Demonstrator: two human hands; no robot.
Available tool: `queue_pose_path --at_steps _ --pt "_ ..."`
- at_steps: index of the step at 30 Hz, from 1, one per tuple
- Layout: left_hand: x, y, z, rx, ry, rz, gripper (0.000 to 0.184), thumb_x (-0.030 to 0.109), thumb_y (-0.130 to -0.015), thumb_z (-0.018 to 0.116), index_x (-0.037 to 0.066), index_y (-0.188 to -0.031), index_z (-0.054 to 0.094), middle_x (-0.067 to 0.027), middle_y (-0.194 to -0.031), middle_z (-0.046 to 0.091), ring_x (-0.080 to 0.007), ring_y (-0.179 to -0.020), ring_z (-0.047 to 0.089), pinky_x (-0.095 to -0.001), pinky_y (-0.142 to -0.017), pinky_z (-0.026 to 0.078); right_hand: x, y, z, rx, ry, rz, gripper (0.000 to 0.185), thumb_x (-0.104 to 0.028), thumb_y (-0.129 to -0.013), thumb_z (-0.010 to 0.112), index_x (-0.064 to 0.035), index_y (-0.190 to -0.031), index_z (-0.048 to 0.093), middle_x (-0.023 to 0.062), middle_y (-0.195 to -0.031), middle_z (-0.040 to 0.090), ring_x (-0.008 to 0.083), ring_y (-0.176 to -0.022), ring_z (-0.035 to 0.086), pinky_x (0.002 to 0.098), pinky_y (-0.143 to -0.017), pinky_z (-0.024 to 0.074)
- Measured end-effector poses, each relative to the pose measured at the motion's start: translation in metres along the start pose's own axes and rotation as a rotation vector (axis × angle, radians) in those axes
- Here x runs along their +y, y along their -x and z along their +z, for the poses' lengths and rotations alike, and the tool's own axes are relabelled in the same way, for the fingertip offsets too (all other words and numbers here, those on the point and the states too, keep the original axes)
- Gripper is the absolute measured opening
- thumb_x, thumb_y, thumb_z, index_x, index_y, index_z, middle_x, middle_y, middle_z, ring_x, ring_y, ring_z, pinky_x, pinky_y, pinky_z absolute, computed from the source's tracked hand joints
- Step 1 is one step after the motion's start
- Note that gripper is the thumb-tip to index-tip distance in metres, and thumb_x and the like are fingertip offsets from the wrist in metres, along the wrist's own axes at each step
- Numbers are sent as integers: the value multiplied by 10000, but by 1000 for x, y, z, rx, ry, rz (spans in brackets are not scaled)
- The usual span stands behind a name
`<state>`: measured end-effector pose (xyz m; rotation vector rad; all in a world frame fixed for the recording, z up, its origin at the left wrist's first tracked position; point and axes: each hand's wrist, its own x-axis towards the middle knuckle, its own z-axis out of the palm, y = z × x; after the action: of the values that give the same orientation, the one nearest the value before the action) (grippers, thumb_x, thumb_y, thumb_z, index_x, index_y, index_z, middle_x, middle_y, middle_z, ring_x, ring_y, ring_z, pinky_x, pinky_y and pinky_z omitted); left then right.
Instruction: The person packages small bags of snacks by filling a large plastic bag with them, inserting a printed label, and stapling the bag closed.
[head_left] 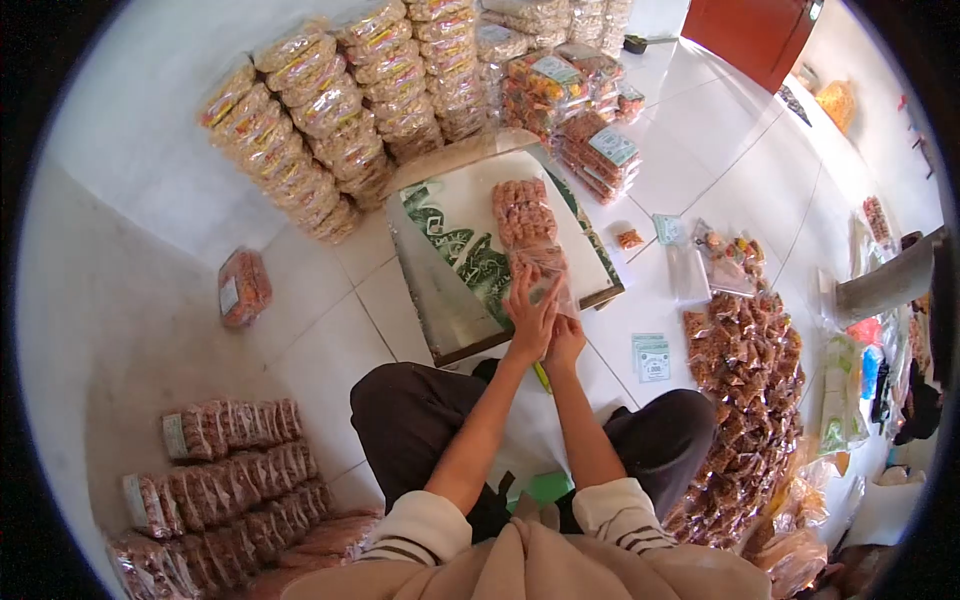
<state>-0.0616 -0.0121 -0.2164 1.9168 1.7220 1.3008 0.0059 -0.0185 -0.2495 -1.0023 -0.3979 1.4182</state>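
Note:
A long clear plastic bag (524, 222) filled with reddish-brown snack pieces lies on a low table (430, 290) with a green-and-white patterned top. My left hand (533, 315) rests on the bag's near, slack end, fingers stretched out over the plastic. Just right of it, my right hand (566, 340) is closed at the bag's open end, its fingers gathered on the film. What lies under both palms is hidden. Beneath my hands, at the table's near edge, a thin yellow-green object (542, 377) shows in part.
Tall stacks of packed snacks (290, 130) stand along the back wall. Bundled packs (600, 155) sit behind the table. A heap of small brown packets (745, 400) spreads at right, near paper labels (652, 358). Long filled packs (225, 480) lie at lower left.

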Motion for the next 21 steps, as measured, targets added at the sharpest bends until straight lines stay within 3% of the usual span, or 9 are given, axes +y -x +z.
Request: queue_pose_path --at_steps 2,4,6,7,9,13,16,18,21 --pt "0 1 0 -82 71 68 391 247 -883 390 264 -1274 416 -162 -1374 160 -328 -1274 77 -519 -1000 37 -1 -12 4 -9 -44 -9 244 -31 -830 502 32 -1064 524 88 -1026 568 158 -909 550 238 -757 447" --pt "12 -4 -9 -150 -39 43 394 247 -880 402 234 -1273 417 -141 -1375 172 -324 -1271 112 -529 -996 40 6 -25 4 -7 -80 -113 322 -45 -820 498 57 -1126 498 89 -1025 576 184 -930 550 271 -797 437" --pt "12 -18 -13 34 145 78 356 239 -884 408 174 -1231 455 -125 -1324 282 -317 -1228 215 -499 -995 110 -1 -28 8 -10 63 -278 320 -62 -826 507 59 -1122 506 110 -1036 581 184 -951 545 278 -825 424" --pt "2 -29 -11 22 140 78 356 239 -884 408 174 -1231 455 -125 -1324 282 -317 -1228 215 -499 -995 110 2 -32 7 0 56 -272 320 -62 -826 507 59 -1122 506 110 -1036 581 184 -951 545 278 -825 424" --pt "-22 -56 -5 127 41 -4 281 204 -888 410 131 -1137 519 -98 -1232 399 -300 -1156 308 -459 -979 187 5 -36 2 72 429 -475 307 -70 -829 517 48 -1112 518 126 -1042 583 173 -955 546 276 -837 414" --pt "-43 -87 5 69 -187 180 199 160 -889 415 98 -986 578 -64 -1100 481 -278 -1083 358 -436 -918 262 -15 -24 15 103 516 -341 306 -64 -823 526 31 -1113 519 138 -1039 586 202 -947 557 301 -853 406" --pt "-49 -93 7 12 -172 169 189 164 -889 412 90 -945 576 -62 -1050 490 -275 -1045 371 -433 -903 269 -25 -27 19 2 562 -465 285 12 -797 496 6 -1078 545 159 -1129 526 227 -1030 506 295 -875 386" --pt "-48 -92 9 14 -157 161 189 166 -890 409 89 -933 577 -61 -1044 488 -274 -1033 372 -427 -907 266 -24 -40 22 -69 761 -663 288 19 -787 486 7 -1074 517 161 -1158 486 254 -1073 466 315 -905 358" --pt "-49 -90 8 24 -134 150 222 193 -903 389 88 -928 583 -64 -1029 500 -250 -1023 399 -411 -914 249 -21 -54 23 -246 798 -473 333 6 -781 482 -7 -1113 460 151 -1160 461 273 -1072 453 331 -916 348"
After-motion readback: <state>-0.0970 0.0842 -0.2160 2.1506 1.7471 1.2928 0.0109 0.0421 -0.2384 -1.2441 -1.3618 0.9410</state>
